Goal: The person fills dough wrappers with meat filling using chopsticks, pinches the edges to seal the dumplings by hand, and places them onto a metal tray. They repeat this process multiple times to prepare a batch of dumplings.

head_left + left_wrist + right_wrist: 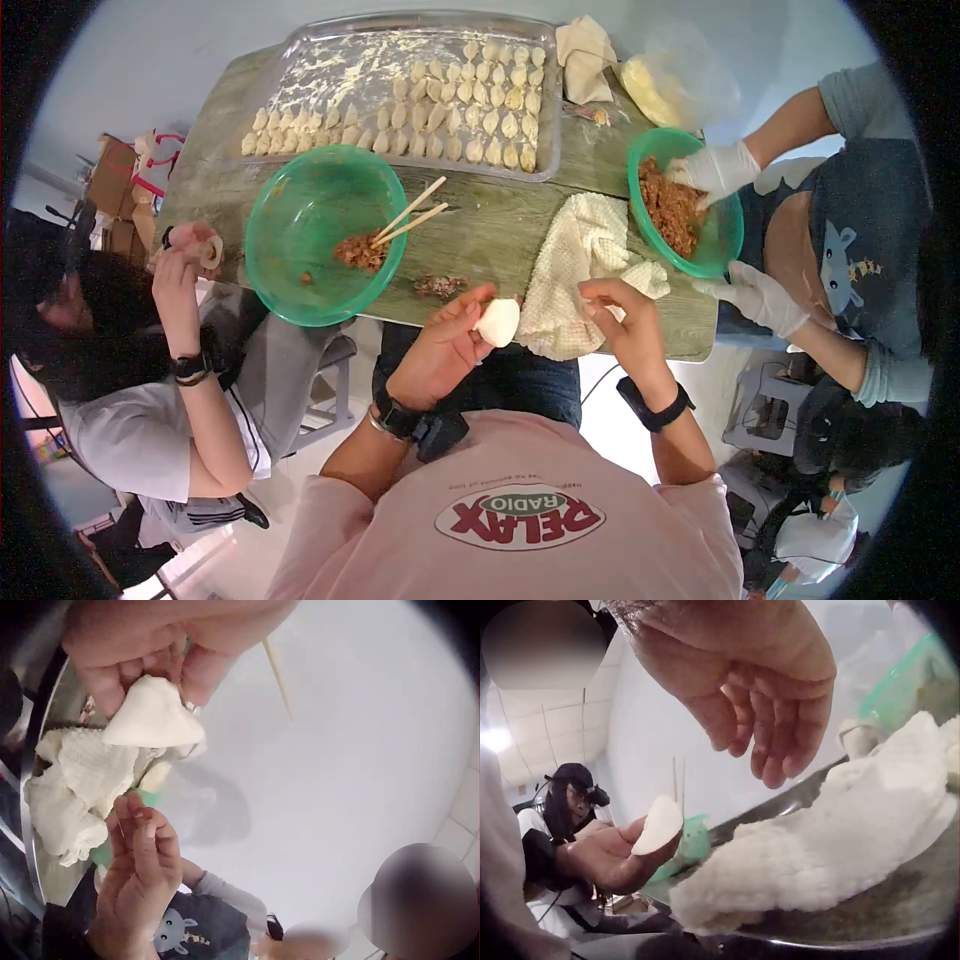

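Note:
Between the thumb and fingers of my left hand (pixel 445 345) is a folded white dough wrapper (pixel 498 322), its rounded edge outward. The left wrist view shows the wrapper (pixel 154 716) pinched from above by the left hand (pixel 176 637). My right hand (pixel 630 330) is raised over the near end of a cream textured towel (pixel 575 270), fingers loosely bent and holding nothing. In the right wrist view the right hand (pixel 742 682) hangs above the towel (pixel 817 832), apart from the wrapper (pixel 660 825). Whether the wrapper contains filling cannot be seen.
A green bowl (pixel 275 235) with filling and chopsticks (pixel 410 225) stands left. Behind is a metal tray (pixel 340 75) of dumplings. At right, a gloved person works in another green bowl (pixel 738 235). Someone sits at left (pixel 140 430), holding a wrapper.

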### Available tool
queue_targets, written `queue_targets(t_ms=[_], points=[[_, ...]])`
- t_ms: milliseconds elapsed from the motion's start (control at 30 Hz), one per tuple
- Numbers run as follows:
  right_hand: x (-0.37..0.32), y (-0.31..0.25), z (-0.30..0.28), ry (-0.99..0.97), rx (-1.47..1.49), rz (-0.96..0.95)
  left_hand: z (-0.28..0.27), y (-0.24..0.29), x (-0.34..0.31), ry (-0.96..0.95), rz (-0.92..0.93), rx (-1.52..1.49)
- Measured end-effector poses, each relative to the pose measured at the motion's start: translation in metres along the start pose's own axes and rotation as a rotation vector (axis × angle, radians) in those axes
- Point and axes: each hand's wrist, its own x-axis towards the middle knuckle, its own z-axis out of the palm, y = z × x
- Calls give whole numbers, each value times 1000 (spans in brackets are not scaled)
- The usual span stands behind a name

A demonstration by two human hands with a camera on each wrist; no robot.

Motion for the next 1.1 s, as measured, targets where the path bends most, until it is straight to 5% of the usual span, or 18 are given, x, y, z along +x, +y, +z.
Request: queue_targets(t_ms=[167, 233, 333, 633, 1100], points=[[8, -11, 28, 16, 276, 66, -3, 3, -4, -23, 21, -10], [11, -23, 42, -81, 699, 183, -3, 2, -4, 28, 57, -17], [12, -22, 55, -252, 732, 285, -1, 0, -2, 31, 87, -57], [40, -45, 72, -207, 593, 178, -7, 10, -21, 32, 16, -62], [138, -76, 137, -243, 518, 28, -20, 44, -72, 83, 155, -125]])
